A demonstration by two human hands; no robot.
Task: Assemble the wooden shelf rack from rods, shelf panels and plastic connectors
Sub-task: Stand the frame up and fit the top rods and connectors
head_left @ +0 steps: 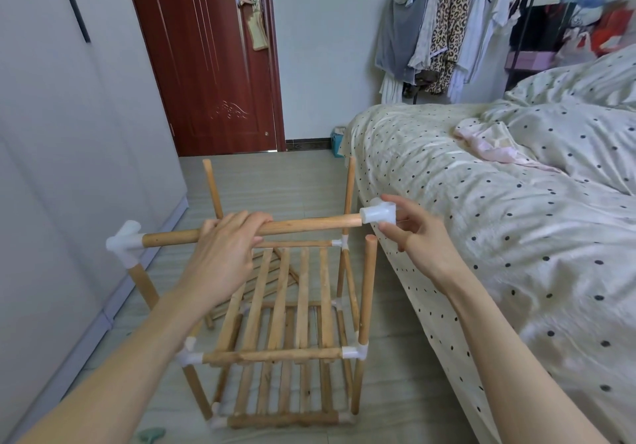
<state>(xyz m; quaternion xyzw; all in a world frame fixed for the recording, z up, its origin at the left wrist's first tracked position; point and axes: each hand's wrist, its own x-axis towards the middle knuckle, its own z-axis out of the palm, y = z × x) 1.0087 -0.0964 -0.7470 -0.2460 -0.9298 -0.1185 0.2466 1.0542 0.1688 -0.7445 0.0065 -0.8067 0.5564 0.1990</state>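
Left fingers (241, 223) grasp the rod (303, 227); right fingers (390, 228) pinch its connector (377, 214)

Single view, head-worn wide-angle camera, looking forward and down over both forearms. Close above the half-built rack (285, 323) on the floor (275, 182); bed (499, 202) at right, door (206, 58) ahead

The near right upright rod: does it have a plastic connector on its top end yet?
No. The near right upright rod ends in bare wood, while the right hand holds the white connector on the horizontal rod above it.
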